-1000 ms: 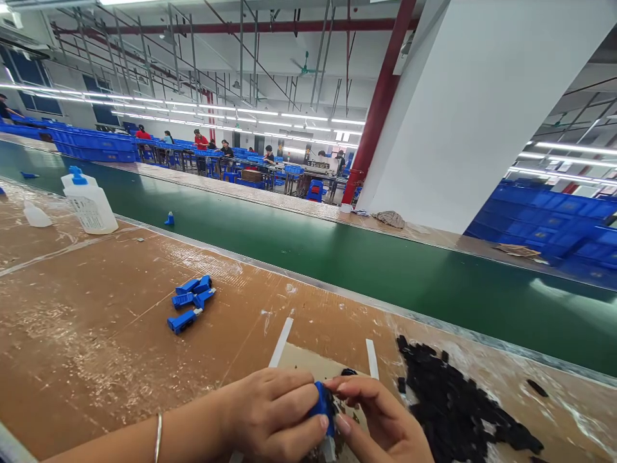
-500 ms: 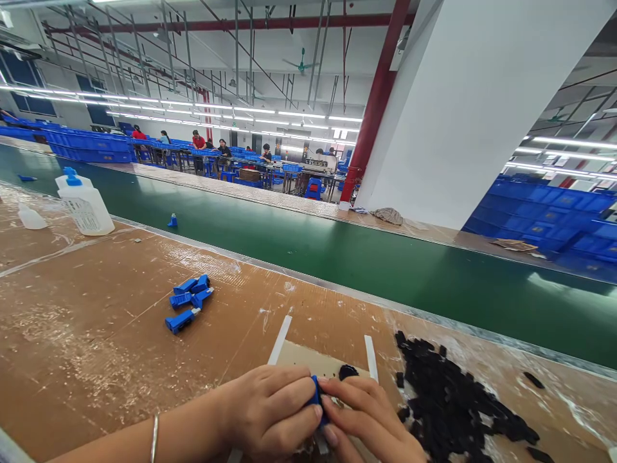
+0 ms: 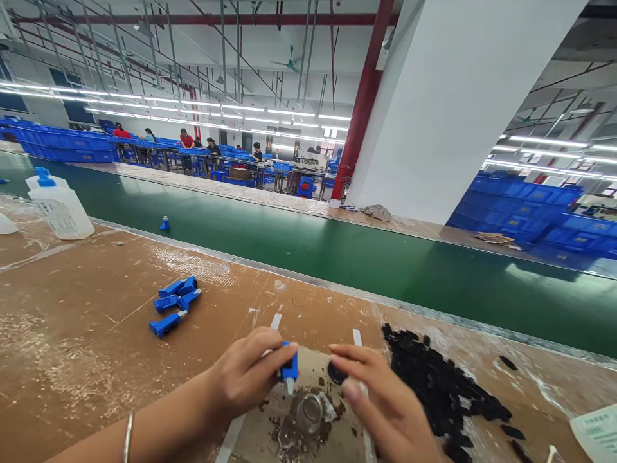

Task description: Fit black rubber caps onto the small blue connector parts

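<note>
my left hand [image 3: 248, 373] was closed in a narrow pinch, thumb and fingers gripping a blue plastic part [image 3: 288, 361] whose white tip [image 3: 290, 386] pointed down toward the card below. a metal bangle [image 3: 128, 438] sat on that wrist. my right hand [image 3: 380, 402] was apart from it and held nothing i could see, its fingers [image 3: 354, 355] loosely open and curved just above a small black piece [image 3: 336, 372]. under my hands lay a beige card [image 3: 313, 360] smeared with dark paste, with a small round metal cup [image 3: 308, 413] on it. a heap of small black pieces [image 3: 434, 379] lay to my right. to my left, a cluster of blue parts [image 3: 176, 305] rested on the brown work surface [image 3: 81, 321], before a green conveyor belt [image 3: 366, 263].
</note>
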{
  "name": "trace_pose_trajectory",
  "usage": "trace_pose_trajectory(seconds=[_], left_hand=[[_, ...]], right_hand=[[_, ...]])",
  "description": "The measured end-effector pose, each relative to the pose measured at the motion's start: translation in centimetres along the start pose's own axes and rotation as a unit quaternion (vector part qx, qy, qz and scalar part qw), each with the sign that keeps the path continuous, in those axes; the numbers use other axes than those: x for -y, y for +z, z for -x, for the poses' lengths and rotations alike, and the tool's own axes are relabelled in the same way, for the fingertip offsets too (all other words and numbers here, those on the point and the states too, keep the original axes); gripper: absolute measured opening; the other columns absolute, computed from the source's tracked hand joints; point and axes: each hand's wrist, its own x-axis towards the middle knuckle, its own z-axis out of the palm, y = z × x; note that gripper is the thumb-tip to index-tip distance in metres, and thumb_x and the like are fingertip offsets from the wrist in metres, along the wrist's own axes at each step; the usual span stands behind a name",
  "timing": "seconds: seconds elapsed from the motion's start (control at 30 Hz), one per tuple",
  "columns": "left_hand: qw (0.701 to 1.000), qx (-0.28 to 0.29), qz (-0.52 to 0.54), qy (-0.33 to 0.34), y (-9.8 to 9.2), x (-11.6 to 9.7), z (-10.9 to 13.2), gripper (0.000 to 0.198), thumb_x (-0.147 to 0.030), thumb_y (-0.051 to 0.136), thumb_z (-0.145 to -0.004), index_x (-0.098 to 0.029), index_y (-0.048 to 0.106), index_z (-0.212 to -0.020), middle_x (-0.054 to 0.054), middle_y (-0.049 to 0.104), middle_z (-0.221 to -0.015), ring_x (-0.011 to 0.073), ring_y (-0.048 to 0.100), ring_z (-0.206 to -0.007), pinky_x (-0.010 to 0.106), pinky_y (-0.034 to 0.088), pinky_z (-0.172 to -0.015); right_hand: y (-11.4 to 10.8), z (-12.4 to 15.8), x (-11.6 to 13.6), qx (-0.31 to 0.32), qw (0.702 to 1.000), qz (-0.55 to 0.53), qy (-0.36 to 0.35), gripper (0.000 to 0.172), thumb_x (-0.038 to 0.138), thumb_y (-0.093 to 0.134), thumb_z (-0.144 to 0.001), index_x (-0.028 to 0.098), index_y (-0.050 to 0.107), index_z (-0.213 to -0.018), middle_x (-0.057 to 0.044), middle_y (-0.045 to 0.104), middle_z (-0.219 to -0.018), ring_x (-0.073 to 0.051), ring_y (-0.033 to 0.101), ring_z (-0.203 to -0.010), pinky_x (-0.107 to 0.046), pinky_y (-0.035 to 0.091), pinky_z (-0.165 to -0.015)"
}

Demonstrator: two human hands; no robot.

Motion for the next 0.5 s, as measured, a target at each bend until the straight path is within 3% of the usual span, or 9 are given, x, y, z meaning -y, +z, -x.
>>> trace_pose_trajectory(seconds=[0.07, 0.1, 0.17, 0.23, 0.5], left_hand=[[0.999, 0.004, -0.034, 0.003, 0.1, 1.0, 0.0, 0.031, -0.004, 0.055, -0.08, -0.009, 0.058, -0.111, 0.008, 0.059, -0.086, 0.0157, 0.059, -0.078, 0.029, 0.056, -0.068], [0.998, 0.017, -0.053, 0.009, 0.1, 1.4, 0.0, 0.029, -0.005, 0.056, -0.08, -0.011, 0.059, -0.108, 0.008, 0.06, -0.086, 0.0163, 0.059, -0.079, 0.03, 0.056, -0.07], [0.995, 0.033, -0.088, 0.016, -0.1, 2.0, -0.1, 0.024, -0.007, 0.056, -0.08, -0.012, 0.06, -0.103, 0.009, 0.062, -0.087, 0.0174, 0.059, -0.082, 0.032, 0.056, -0.073], [0.994, 0.039, -0.102, 0.02, -0.2, 2.3, -0.2, 0.022, -0.007, 0.056, -0.079, -0.011, 0.06, -0.1, 0.009, 0.064, -0.087, 0.018, 0.059, -0.083, 0.033, 0.056, -0.075], [0.995, 0.023, -0.095, 0.027, -0.3, 1.8, 0.0, 0.021, -0.007, 0.055, -0.079, -0.01, 0.06, -0.099, 0.009, 0.064, -0.087, 0.0187, 0.059, -0.084, 0.033, 0.055, -0.071]], right_hand=[[-2.2, -1.1, -1.4, -0.009, 0.995, 0.078, 0.068, 0.025, 0.041, 0.054, -0.087, 0.027, 0.07, -0.098, -0.006, 0.07, -0.102, -0.022, 0.064, -0.095, -0.034, 0.05, -0.085], [-3.3, -1.5, -2.2, 0.017, 0.985, 0.142, 0.091, 0.028, 0.041, 0.051, -0.088, 0.025, 0.069, -0.102, -0.008, 0.069, -0.105, -0.022, 0.064, -0.095, -0.035, 0.05, -0.085], [-4.9, -2.0, -3.8, 0.08, 0.95, 0.29, 0.078, 0.029, 0.033, 0.043, -0.09, 0.022, 0.068, -0.1, -0.008, 0.069, -0.105, -0.023, 0.063, -0.097, -0.036, 0.05, -0.086], [-5.8, -2.1, -5.1, 0.12, 0.929, 0.341, 0.074, 0.029, 0.023, 0.043, -0.087, 0.021, 0.07, -0.093, -0.008, 0.069, -0.102, -0.024, 0.063, -0.094, -0.037, 0.051, -0.084], [-4.9, -1.3, -6.9, 0.182, 0.889, 0.416, 0.063, 0.038, 0.006, 0.037, -0.081, 0.017, 0.074, -0.079, -0.012, 0.071, -0.097, -0.028, 0.065, -0.088, -0.04, 0.052, -0.077]])
